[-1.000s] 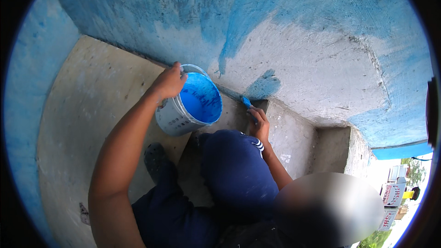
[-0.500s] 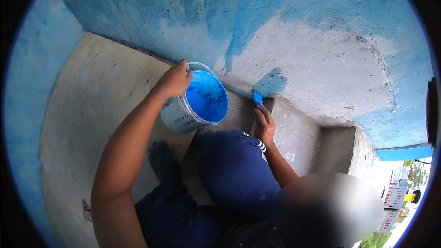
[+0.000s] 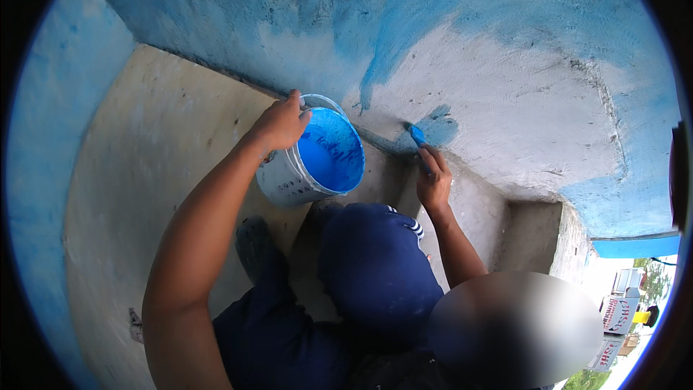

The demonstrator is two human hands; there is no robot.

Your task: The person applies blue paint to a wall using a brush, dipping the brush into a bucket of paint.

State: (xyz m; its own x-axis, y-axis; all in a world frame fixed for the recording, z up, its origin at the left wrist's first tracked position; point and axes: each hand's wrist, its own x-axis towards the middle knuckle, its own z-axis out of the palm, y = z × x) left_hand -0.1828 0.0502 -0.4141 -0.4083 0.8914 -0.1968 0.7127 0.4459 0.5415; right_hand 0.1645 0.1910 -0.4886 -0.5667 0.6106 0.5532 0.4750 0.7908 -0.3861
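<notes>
My left hand (image 3: 281, 126) is closed on the rim of a white plastic bucket (image 3: 283, 179), which tilts toward me. Bright blue paint (image 3: 317, 159) lies inside it, and its wire handle stands up at the far side. In my right hand (image 3: 434, 182) is a paintbrush (image 3: 416, 134) with blue on it, its tip against the lower part of the wall (image 3: 505, 105). Right beside the brush is a darker, wet-looking blue patch (image 3: 439, 126). Pale, whitish plaster surrounds that patch, with streaky blue above it.
A concrete ledge (image 3: 473, 209) with a recessed step (image 3: 530, 231) runs below the wall at right. To the left spreads a broad pale slab (image 3: 180, 144), meeting a blue side wall (image 3: 50, 137). My navy-clad knee (image 3: 375, 260) is between my arms. Signboards (image 3: 617, 314) show outside at lower right.
My right hand has moved up and slightly right, carrying the brush farther up the wall at the patch's left side. The bucket and my left hand have shifted slightly right in view.
</notes>
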